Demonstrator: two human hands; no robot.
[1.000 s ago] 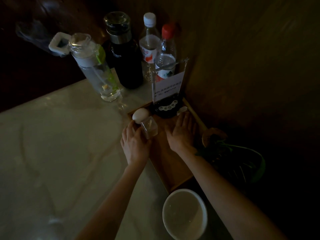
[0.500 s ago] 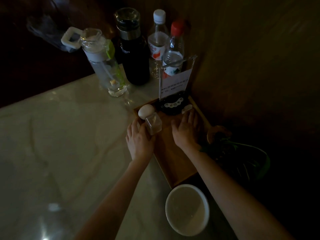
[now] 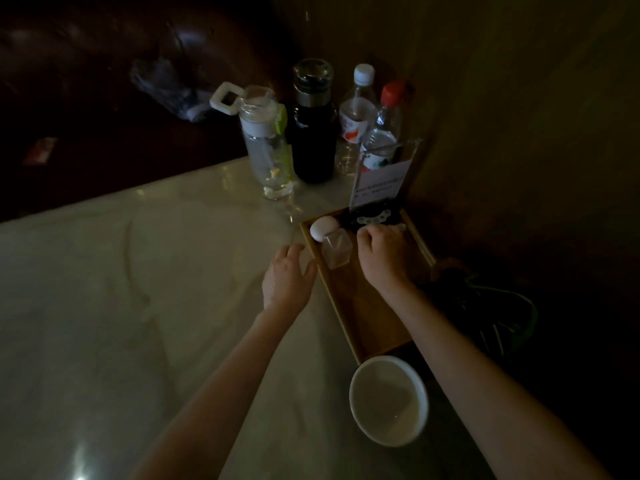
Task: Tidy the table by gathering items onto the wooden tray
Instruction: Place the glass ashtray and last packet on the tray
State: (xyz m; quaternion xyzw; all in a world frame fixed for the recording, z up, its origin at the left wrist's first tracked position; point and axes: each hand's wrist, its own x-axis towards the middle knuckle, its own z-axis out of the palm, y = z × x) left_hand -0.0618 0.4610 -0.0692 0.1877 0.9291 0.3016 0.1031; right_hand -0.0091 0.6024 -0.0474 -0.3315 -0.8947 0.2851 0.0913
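On a dim marble table (image 3: pixel 145 306) the wooden tray (image 3: pixel 372 327) sits at the right edge, where the right hand (image 3: pixel 382 258) curls over something unclear inside while the left hand (image 3: pixel 287 277) rests relaxed beside it, so arranging seems underway, and the white bowl (image 3: pixel 388 400) likely goes next.

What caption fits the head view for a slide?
Right hand reaches over the wooden tray beside a small bottle; left hand rests on the table.

The right hand (image 3: pixel 381 252) curls over the wooden tray (image 3: pixel 367 317) beside a small glass jar (image 3: pixel 335 251) (white-capped); the left hand (image 3: pixel 287 280) rests on the marble table (image 3: pixel 138 289).
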